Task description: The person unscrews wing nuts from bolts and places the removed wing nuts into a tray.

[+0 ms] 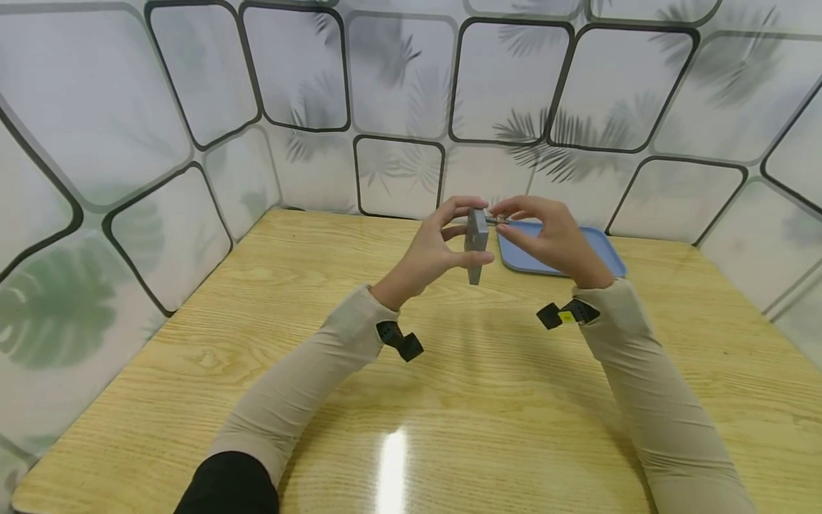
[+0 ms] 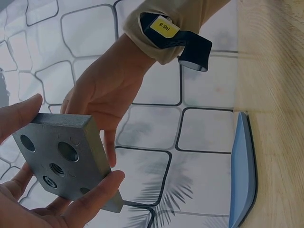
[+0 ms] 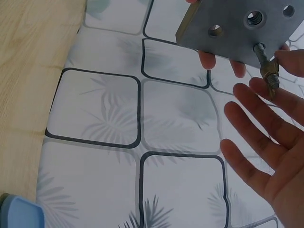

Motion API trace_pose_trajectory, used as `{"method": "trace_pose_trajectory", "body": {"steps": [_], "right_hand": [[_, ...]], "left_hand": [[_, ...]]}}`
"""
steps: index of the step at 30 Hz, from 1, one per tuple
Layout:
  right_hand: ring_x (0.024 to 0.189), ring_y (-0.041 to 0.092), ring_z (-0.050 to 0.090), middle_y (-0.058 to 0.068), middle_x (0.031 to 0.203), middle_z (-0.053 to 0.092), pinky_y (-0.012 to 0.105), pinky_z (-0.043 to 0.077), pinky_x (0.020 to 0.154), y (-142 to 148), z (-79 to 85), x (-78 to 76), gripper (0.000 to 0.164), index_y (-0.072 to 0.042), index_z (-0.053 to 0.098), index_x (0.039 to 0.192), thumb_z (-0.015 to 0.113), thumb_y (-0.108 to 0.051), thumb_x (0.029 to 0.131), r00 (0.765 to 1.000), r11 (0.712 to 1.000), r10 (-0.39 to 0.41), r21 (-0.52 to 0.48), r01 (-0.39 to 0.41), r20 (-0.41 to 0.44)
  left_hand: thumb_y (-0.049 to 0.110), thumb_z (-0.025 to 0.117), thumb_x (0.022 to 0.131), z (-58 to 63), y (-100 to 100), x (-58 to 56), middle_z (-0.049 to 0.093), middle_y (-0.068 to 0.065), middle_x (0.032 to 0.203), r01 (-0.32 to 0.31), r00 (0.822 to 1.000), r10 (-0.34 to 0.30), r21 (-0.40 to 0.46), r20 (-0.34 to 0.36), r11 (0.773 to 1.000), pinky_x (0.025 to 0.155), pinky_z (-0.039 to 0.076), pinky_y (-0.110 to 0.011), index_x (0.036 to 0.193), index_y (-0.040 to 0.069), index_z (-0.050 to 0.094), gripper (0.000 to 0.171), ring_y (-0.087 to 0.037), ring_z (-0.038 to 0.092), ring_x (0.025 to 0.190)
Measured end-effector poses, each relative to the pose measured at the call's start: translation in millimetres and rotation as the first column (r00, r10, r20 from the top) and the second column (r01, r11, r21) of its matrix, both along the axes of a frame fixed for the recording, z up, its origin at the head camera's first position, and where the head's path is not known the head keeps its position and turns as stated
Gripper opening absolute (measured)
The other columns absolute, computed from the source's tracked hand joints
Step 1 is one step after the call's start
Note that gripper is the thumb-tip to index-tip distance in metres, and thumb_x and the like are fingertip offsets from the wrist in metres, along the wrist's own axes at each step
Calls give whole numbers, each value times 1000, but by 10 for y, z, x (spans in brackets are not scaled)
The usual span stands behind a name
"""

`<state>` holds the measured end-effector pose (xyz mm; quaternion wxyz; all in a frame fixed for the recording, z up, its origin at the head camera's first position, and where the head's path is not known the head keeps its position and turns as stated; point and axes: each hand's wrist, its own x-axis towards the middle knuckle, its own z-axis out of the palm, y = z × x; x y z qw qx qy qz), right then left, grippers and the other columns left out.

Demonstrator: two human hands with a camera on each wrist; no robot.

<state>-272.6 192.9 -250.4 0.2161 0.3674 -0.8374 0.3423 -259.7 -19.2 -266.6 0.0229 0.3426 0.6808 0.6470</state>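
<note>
The metal block is held raised above the table, near its far edge, upright and edge-on in the head view. The left hand grips it by its edges, fingers on the upper edge and thumb lower down. A bolt with a brass-coloured wing nut stands out from the block's right side. The right hand, also to the right of the block, pinches this bolt at the nut between thumb and index finger, the gap narrow; its remaining fingers are spread and grip nothing.

The right wrist view alone shows clearly that the bolt's threaded end meets a hole in the block's face; how deep it sits cannot be told. The same view shows further holes in that face, one of them threaded. The left wrist view shows the opposite face, with several holes of differing size, one plainly threaded; there the block hides the bolt. The head view shows neither face squarely.

A blue tray lies on the table to the right of the block, partly covered by the right hand in the head view. A wrist camera is on the left sleeve, nearer the person than the block. Behind the block stands a patterned wall with outlined shapes and leaf prints.
</note>
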Motion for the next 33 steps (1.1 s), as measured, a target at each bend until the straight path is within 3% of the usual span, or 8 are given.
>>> {"method": "trace_pose_trajectory", "body": {"steps": [5, 11, 16, 20, 24, 28, 33], "right_hand": [[90, 5, 60, 12, 92, 69, 22, 48, 88, -4, 17, -14, 18, -1, 70, 97, 67, 7, 81, 975, 998, 43, -44, -54, -219], [86, 18, 58, 16, 90, 66, 16, 44, 81, -4, 23, -15, 12, 2, 71, 81, 69, 13, 75, 939, 986, 102, -93, -139, -327], [88, 26, 57, 18, 95, 65, 16, 44, 84, -14, 26, -29, 23, 0, 71, 80, 73, 19, 67, 932, 982, 111, -104, -156, -346], [96, 22, 58, 16, 104, 64, 19, 45, 87, 6, 33, -47, 31, 0, 70, 97, 74, 14, 69, 945, 993, 61, -75, -90, -322], [101, 19, 54, 13, 113, 60, 25, 45, 82, 36, 35, -64, 39, -2, 66, 110, 76, 6, 73, 964, 1000, 9, -14, -13, -267], [102, 23, 54, 14, 113, 59, 26, 44, 84, 55, 23, -87, 34, -2, 67, 104, 77, 4, 72, 969, 1000, -3, 4, 4, -247], [102, 24, 56, 16, 107, 61, 22, 43, 94, 57, 21, -100, 22, 0, 70, 91, 76, 7, 72, 961, 998, 17, -46, -30, -276]], "left_hand": [[2, 69, 81, 0, 2, -5, 37, -11, 142, 4, 1000, -4, 5, 1, 1000, 86, 56, -38, 136, 14, 43, 62, -33, 47, 126], [2, 69, 81, -10, 6, -23, 36, -13, 142, 6, 1000, -6, 7, 1, 1000, 87, 55, -38, 137, 13, 43, 62, -34, 47, 126], [2, 69, 81, -12, 11, -30, 37, -12, 142, 5, 1000, -6, 12, 4, 1000, 86, 56, -38, 136, 13, 43, 62, -33, 48, 125], [2, 69, 81, -5, 17, -30, 38, -10, 141, -1, 1000, 2, 11, -7, 1000, 87, 55, -38, 136, 13, 43, 62, -33, 47, 125], [1, 70, 80, 4, 19, -28, 37, -11, 142, -6, 1000, 6, 12, -16, 1000, 87, 55, -38, 136, 12, 43, 63, -33, 47, 126], [1, 70, 80, 10, 24, -27, 37, -12, 142, -7, 1000, 7, 16, -11, 1000, 86, 56, -38, 136, 12, 43, 63, -34, 47, 126], [1, 70, 81, 3, 18, -39, 38, -12, 142, -8, 1000, 8, 18, -10, 1000, 86, 56, -38, 136, 12, 43, 63, -34, 47, 126]]}}
